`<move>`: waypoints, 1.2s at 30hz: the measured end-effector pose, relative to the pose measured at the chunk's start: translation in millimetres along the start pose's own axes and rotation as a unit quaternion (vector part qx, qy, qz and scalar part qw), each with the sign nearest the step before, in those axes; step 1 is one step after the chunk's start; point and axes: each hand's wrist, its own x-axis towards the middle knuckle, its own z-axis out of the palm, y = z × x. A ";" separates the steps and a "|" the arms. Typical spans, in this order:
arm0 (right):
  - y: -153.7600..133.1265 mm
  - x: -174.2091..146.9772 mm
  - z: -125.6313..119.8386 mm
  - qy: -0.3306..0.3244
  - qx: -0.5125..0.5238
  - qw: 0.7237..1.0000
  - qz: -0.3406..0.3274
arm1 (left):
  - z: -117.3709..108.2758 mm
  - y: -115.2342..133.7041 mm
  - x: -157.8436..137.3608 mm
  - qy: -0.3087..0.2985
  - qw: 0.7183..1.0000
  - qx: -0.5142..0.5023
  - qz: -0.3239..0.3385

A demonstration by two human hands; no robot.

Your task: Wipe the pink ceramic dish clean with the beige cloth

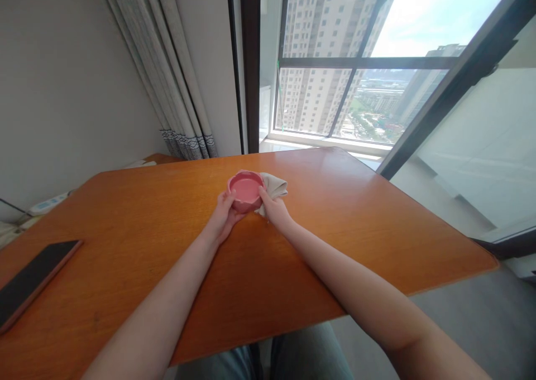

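A small round pink dish [247, 188] with a raised, wavy rim is held over the middle of the table, its hollow facing me. My left hand [223, 218] grips its left side, thumb at the rim and fingers underneath. On the other side, my right hand [274, 208] has its thumb on the rim. A pale beige cloth [274, 184] is bunched in that same hand, against the dish's right side. The fingers of my right hand are largely hidden behind the cloth and dish.
The brown wooden table [360, 212] has angled corners. A dark tablet-like device [37, 274] with a reddish edge lies at the left. Beyond the far edge are a grey curtain [167, 62] and a window [326, 95]. A white power strip [48, 203] sits past the left edge.
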 end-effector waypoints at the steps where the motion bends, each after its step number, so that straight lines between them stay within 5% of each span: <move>1: -1.1 2.2 -2.8 0.004 0.003 1.000 -0.003 | 0.5 1.5 -1.3 -0.010 1.000 0.007 -0.017; 7: -5.8 0.4 -4.1 -0.028 -0.002 0.999 -0.024 | 3.8 2.6 -3.6 0.056 0.998 0.035 -0.010; 13: -1.7 -16.7 15.2 -0.015 -0.005 0.999 -0.039 | 2.2 0.1 0.8 0.037 0.996 -0.045 0.067; 17: -1.0 -7.6 3.8 0.007 -0.004 0.999 -0.043 | 2.2 2.9 -3.3 -0.003 1.000 -0.012 0.007; 22: -3.5 11.5 -15.2 -0.055 -0.013 0.998 -0.034 | 3.3 4.3 -6.1 -0.006 0.998 0.026 -0.060; 30: 2.2 -8.3 12.9 -0.007 0.058 0.993 0.101 | -1.8 -4.6 6.8 0.086 0.988 -0.051 0.117; 36: 1.9 -2.9 14.2 0.026 0.209 0.966 0.152 | 2.0 1.2 3.2 0.056 0.992 -0.087 0.073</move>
